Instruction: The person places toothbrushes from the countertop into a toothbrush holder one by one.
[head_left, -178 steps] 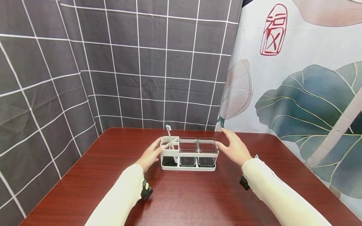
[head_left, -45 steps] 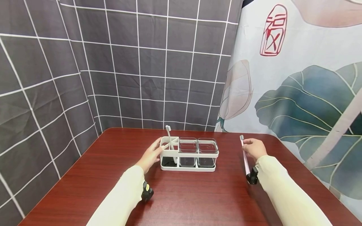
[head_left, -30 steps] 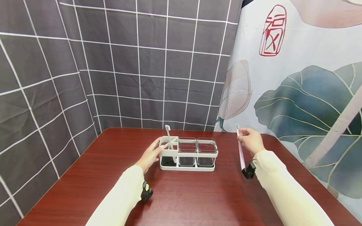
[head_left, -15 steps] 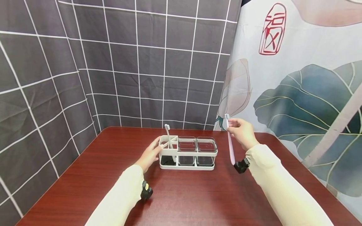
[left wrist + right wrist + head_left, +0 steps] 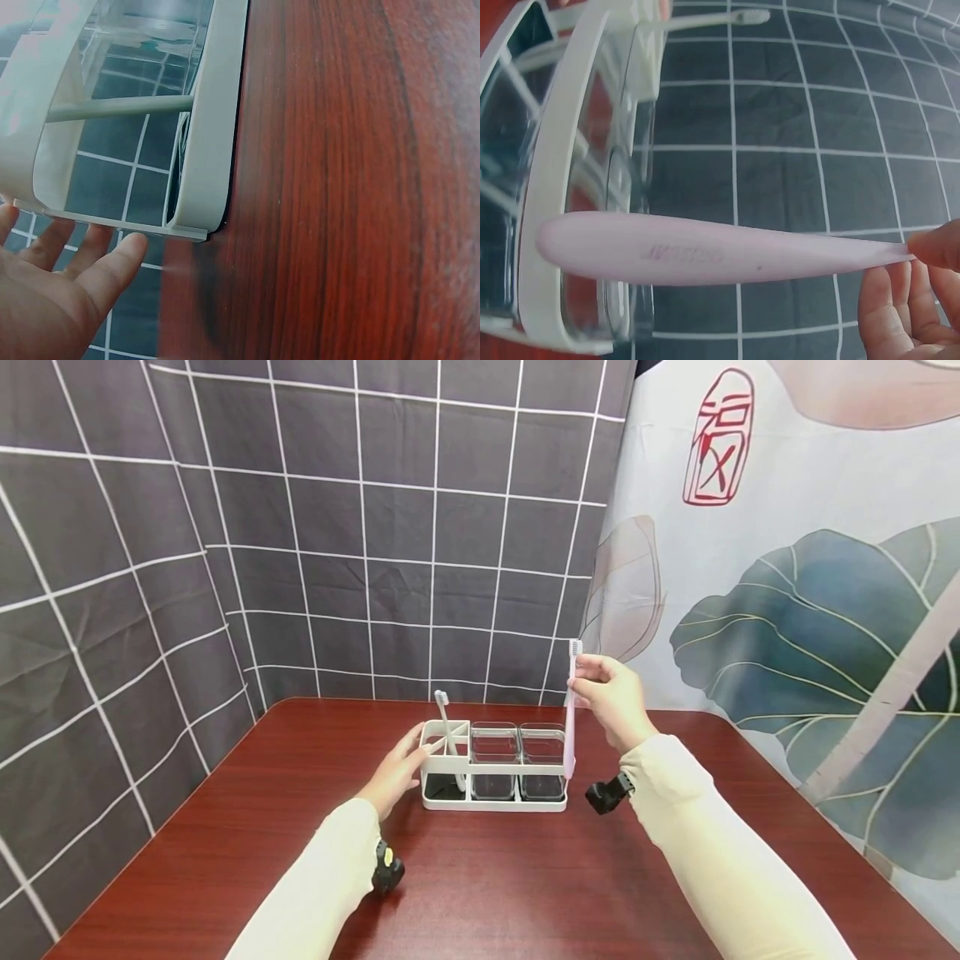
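The right grip [image 5: 615, 700] pinches the pink brush [image 5: 571, 727] upright near the rack's [image 5: 495, 805] right end; the left grip [image 5: 393, 777], loosely spread, apparently touches its left end.

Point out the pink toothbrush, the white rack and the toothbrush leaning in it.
Pink toothbrush [image 5: 720, 250], right wrist view: middle of the handle.
White rack [image 5: 493, 769], head view: upper front rail.
Leaning toothbrush [image 5: 450, 735], head view: handle, below the bristle head.

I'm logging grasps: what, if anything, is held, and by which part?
The right hand pinches the pink toothbrush by its neck, near the bristles; the left hand touches the rack.
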`<state>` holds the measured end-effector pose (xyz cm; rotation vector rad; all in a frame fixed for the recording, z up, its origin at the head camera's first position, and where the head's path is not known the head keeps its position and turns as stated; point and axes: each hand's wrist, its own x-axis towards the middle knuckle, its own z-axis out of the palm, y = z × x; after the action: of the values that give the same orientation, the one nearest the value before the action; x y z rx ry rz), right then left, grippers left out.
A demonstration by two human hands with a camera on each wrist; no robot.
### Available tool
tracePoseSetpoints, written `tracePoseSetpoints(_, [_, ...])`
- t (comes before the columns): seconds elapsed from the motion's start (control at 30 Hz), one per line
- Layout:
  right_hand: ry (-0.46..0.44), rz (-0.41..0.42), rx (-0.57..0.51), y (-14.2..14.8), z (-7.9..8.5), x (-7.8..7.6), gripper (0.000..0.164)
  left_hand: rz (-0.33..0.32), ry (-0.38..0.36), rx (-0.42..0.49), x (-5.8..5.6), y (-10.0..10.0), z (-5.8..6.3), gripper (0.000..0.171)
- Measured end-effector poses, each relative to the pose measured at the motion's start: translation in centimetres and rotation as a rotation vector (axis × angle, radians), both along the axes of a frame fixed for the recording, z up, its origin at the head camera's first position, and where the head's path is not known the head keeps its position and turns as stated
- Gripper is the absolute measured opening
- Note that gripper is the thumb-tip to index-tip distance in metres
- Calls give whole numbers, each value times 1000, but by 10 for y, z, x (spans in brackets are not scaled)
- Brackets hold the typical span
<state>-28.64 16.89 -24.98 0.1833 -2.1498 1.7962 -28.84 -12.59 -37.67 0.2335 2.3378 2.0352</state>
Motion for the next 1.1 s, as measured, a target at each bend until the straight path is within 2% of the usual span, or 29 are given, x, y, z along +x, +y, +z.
tracePoseSetpoints(0.2, [-5,3,-114,-14,0,-2,43,-5,2,27,-2,2,-2,62])
tracePoseSetpoints(0.73, [34,50,-249,-51,-3,-8,34,-4,4,44,-3,2,-4,62])
tracePoseSetpoints(1.1, [63,64,-315,-72,-7,-10,34,-2,22,58,-3,1,-6,61])
